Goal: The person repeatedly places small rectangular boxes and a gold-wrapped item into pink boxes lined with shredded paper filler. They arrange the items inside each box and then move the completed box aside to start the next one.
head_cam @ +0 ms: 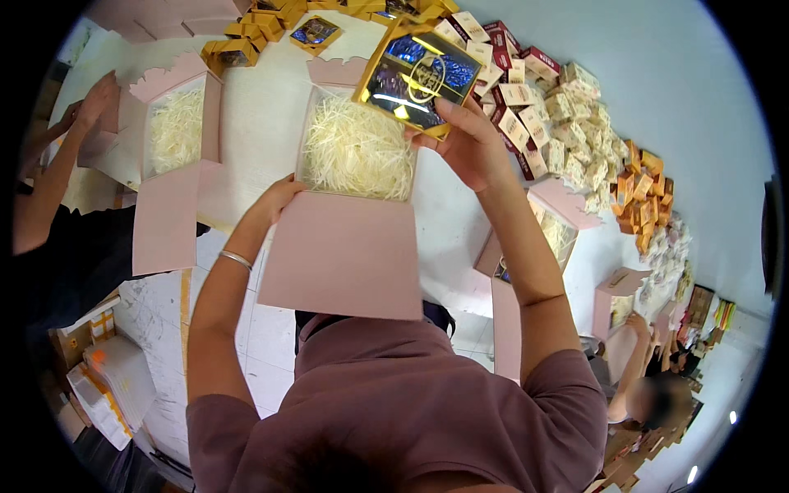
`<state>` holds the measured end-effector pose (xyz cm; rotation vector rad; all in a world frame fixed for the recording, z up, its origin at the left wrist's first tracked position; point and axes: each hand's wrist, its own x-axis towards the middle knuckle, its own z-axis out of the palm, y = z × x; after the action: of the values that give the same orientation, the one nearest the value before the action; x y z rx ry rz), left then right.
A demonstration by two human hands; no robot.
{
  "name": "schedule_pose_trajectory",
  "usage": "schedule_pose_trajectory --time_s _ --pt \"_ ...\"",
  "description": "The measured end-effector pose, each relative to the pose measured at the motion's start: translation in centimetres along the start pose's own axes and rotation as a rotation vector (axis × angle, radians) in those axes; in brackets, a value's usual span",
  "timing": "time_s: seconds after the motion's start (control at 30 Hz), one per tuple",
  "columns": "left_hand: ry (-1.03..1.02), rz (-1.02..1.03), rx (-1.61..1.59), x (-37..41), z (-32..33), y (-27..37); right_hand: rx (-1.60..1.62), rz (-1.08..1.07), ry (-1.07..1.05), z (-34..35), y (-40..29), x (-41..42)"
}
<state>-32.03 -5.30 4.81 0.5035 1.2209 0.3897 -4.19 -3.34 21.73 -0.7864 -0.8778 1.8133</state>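
Observation:
A pink gift box (pixel 414 179) stands open before me on the white table, its flap (pixel 345 256) hanging toward my body and its scalloped lid part at the far side. Cream shredded paper (pixel 360 148) fills it. At the box's near left corner, my left hand (pixel 282 196) holds the wall. My right hand (pixel 465 138) grips a gold box with a clear window (pixel 422 77), tilted above the far right corner of the pink box. Blue and dark wrapped pieces show through that window.
Gold boxes (pixel 262 28) lie at the far left; dark red and cream boxes (pixel 515 95), floral packs (pixel 576 123) and orange boxes (pixel 641 185) are piled rightward. Other pink boxes (pixel 211 123) flank mine. A co-worker's hand (pixel 98 98) is at the left, and other people are at the right.

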Motion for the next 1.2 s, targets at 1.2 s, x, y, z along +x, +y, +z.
schedule_pose_trajectory --time_s 1.2 --pt "0.195 0.855 1.411 -1.8 11.0 -3.5 -0.555 0.468 0.171 -9.9 17.4 -9.2"
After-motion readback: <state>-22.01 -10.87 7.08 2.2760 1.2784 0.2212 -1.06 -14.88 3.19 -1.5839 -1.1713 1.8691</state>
